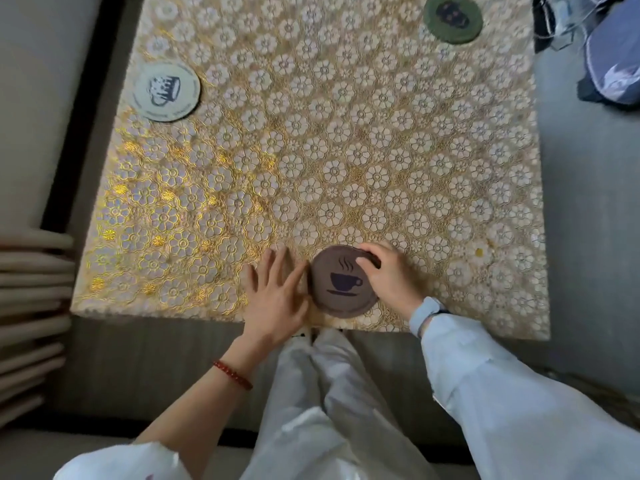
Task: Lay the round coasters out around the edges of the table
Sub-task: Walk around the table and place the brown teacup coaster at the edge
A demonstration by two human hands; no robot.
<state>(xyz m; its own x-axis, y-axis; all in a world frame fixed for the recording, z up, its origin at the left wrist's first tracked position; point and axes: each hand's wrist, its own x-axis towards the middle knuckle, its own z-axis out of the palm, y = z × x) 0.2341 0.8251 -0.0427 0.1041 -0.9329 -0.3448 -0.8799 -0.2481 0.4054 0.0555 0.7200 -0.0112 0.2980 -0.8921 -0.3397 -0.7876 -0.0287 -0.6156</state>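
Observation:
A brown round coaster (341,285) with a dark cup print lies at the table's near edge. My right hand (388,277) grips its far right rim, fingers curled over the edge. Just to the coaster's left, my left hand (277,292) lies flat on the cloth with fingers spread, its thumb side touching the rim. A pale grey coaster (166,91) with a cup print rests by the left edge. A green coaster (453,18) sits at the far right. The table (311,150) wears a gold and white flower-patterned cloth.
A dark strip and a pale wall run along the table's left side. Stacked pale slats (31,306) stand at the lower left. A blue-white bag or garment (613,53) lies on the grey floor at the upper right. My legs in white trousers are below the table edge.

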